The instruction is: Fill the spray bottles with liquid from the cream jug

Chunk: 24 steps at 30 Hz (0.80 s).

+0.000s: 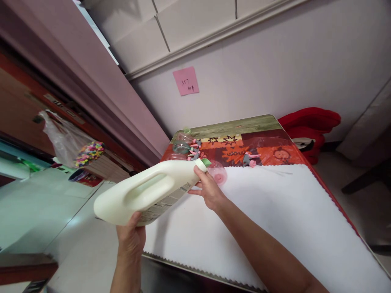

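A cream-white plastic jug (116, 199) with a moulded handle is tipped almost onto its side, its neck pointing right. At its mouth shows a green spout (206, 162). My left hand (131, 232) grips the jug's base from below, thumb on the near side. The neck is held by my right hand (209, 189), thumb by the collar and fingers partly hidden underneath. Just behind that hand, a clear pink bottle (219, 173) is on the table; whether the spout touches it I cannot tell.
Clear bottles (181, 144) and several pink-grey spray heads (195, 152) stand or lie at the table's far left. Another spray head (250, 159) lies to the right on the patterned cover. A white mat (259, 211) covers the near part. Behind is a wall with a pink note (185, 81).
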{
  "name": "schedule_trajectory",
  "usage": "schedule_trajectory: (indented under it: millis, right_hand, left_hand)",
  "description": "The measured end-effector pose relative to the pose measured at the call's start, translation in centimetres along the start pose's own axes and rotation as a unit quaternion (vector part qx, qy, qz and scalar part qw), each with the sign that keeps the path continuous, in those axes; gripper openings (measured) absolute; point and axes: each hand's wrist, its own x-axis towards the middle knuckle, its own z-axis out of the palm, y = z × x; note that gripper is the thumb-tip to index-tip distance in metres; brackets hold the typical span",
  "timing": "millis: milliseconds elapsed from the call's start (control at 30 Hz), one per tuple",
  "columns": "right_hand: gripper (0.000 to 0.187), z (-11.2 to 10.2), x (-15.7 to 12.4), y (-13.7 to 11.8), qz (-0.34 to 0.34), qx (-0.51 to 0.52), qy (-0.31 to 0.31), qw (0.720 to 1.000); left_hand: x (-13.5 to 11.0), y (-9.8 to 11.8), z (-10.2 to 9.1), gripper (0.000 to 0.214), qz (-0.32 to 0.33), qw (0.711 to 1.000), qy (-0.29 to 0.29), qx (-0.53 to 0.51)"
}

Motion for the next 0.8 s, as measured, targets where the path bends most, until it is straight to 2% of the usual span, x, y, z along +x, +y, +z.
schedule_trajectory:
  millis: [333,800]
  right_hand:
    - [0.055,-0.2,0.3,0.2,0.005,0.014,-0.014,1.000]
    - [0.054,-0.3,0.5,0.3,0.017,0.032,-0.018,0.999]
  left_hand:
    - [0.1,0.9,0.1,0.069,0.007,1.000,0.015,0.021]
    - [0.2,1.8,0.3,0.059,0.015,0.999,0.005,0.039]
